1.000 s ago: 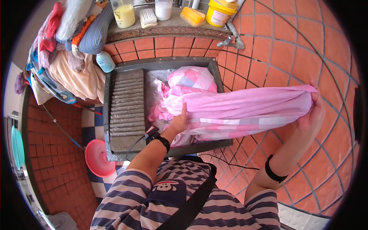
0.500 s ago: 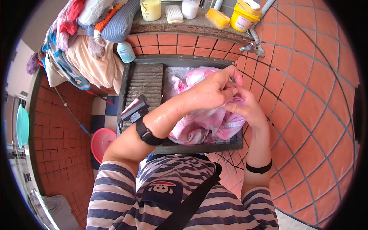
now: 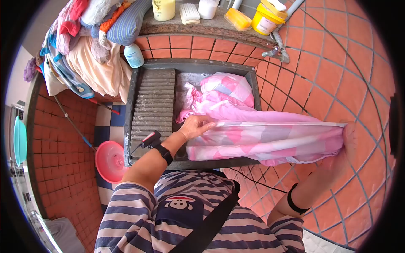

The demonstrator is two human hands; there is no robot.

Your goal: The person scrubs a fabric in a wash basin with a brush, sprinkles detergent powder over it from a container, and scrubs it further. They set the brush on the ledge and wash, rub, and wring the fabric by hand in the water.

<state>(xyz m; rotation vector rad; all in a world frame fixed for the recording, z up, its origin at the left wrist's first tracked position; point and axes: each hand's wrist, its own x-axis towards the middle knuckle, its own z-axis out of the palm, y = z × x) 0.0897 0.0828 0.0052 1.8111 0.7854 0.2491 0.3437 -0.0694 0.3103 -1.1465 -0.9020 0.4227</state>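
Note:
A wet pink, white and grey patterned cloth (image 3: 270, 137) is stretched sideways across the dark laundry sink (image 3: 192, 163) and past its right rim. My left hand (image 3: 196, 126) pinches the cloth's edge above the basin, beside the washboard (image 3: 154, 101). Out to the right, over the tiles, my right hand (image 3: 349, 137) grips the other end; it is slightly blurred and its fingers are partly hidden. The rest of the cloth lies bunched in the basin, with a rounded, bulging part near the back corner.
Behind the sink, a ledge (image 3: 202, 28) carries a brush (image 3: 189, 14), a yellow tub (image 3: 268, 19) and other containers. A blue bottle (image 3: 134, 56) stands at the back left corner, near piled laundry (image 3: 101, 67). A pink basin (image 3: 110, 162) sits at left; a tap (image 3: 272, 52) is at back right.
My hands were close together over the sink on the bunched cloth. Now they are far apart: the right has swung outward, the left has moved left, and the cloth is drawn out between them.

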